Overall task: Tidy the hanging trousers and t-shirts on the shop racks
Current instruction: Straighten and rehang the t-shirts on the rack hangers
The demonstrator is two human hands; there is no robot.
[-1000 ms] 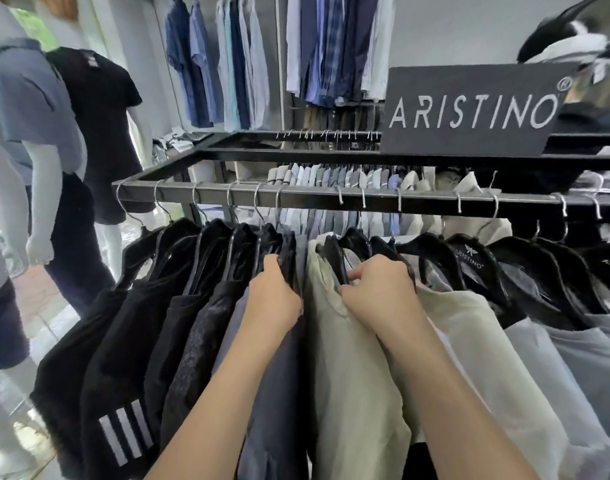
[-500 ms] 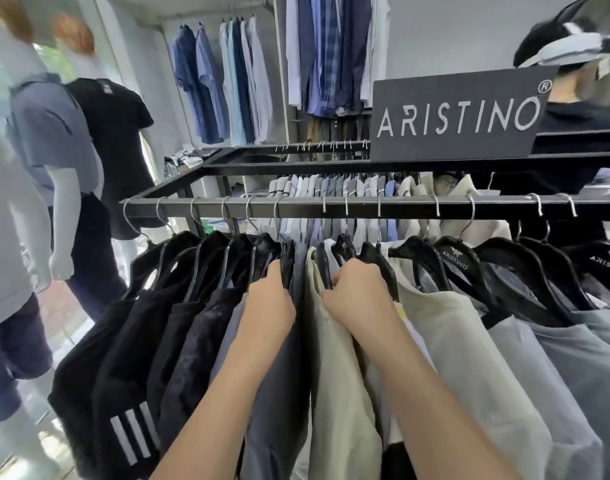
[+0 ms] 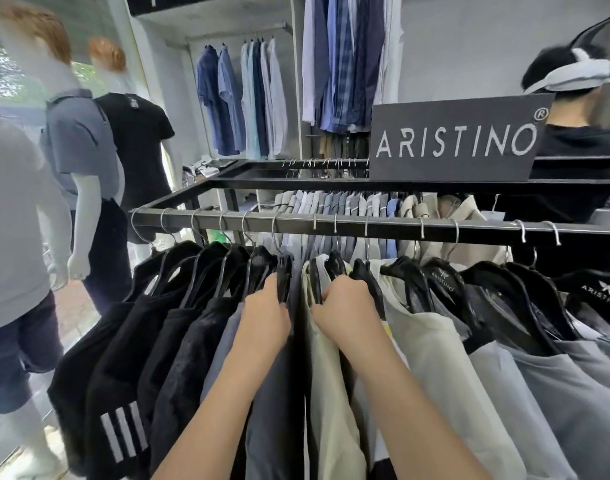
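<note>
Pale grey walls (image 3: 470, 46) close the far side of the shop. Daylight comes through a window (image 3: 5, 74) at far left, behind dressed mannequins (image 3: 78, 140) standing on reddish floor tiles (image 3: 75, 303). Long-sleeved shirts (image 3: 227, 98) hang along the far wall. A dark ARISTINO sign (image 3: 456, 140) tops the black rack (image 3: 296, 184); another person (image 3: 570, 140) stands far right.

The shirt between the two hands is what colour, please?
The shirt is pale beige; the head view shows it best.

Blurry mannequin (image 3: 16, 209) (R-edge tees (image 3: 573, 375) cut)
</note>
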